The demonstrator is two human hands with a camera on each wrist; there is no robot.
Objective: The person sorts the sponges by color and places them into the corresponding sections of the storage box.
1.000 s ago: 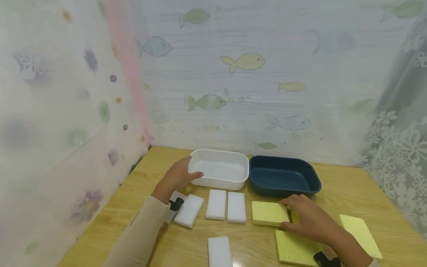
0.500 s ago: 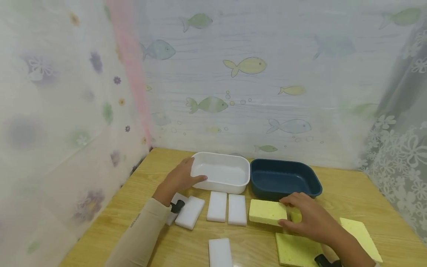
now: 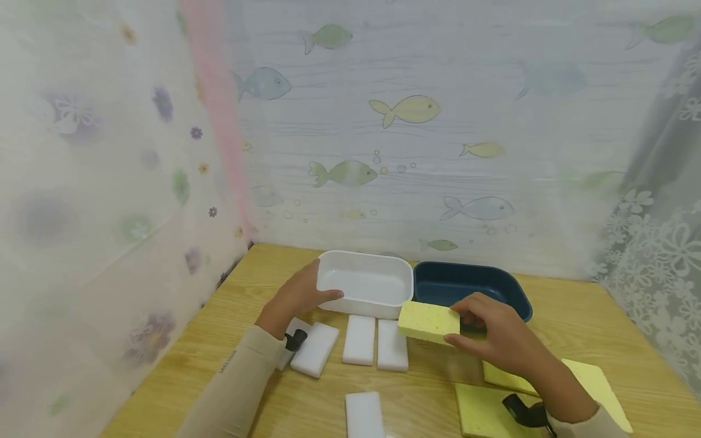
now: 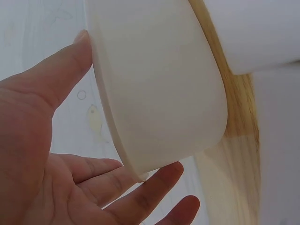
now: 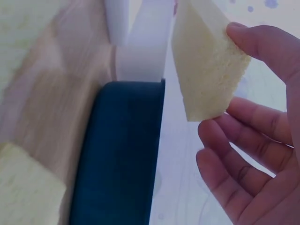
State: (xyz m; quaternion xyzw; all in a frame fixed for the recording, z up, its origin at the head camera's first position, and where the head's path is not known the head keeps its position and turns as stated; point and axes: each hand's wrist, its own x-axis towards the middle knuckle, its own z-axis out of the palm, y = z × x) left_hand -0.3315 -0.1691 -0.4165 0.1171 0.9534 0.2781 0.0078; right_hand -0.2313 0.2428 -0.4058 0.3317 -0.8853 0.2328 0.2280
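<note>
Now the right hand [image 3: 495,334] is pinching one end of a yellow sponge [image 3: 427,321] between thumb and fingers, and the sponge is hanging in the air. It is floating higher and a bit further left than a moment ago, leaving the other yellow sponges [image 3: 482,409] lying on the counter [image 3: 306,409]. From where I am standing, it is showing in front of the blue tub [image 3: 465,275], not lying inside. So I am guessing the picking-up part is going well. The left hand [image 3: 296,295] is touching the white tub [image 3: 361,307], its fingers spreading wide around one end. Some white blocks [image 3: 359,340] are lying just in front.
</note>
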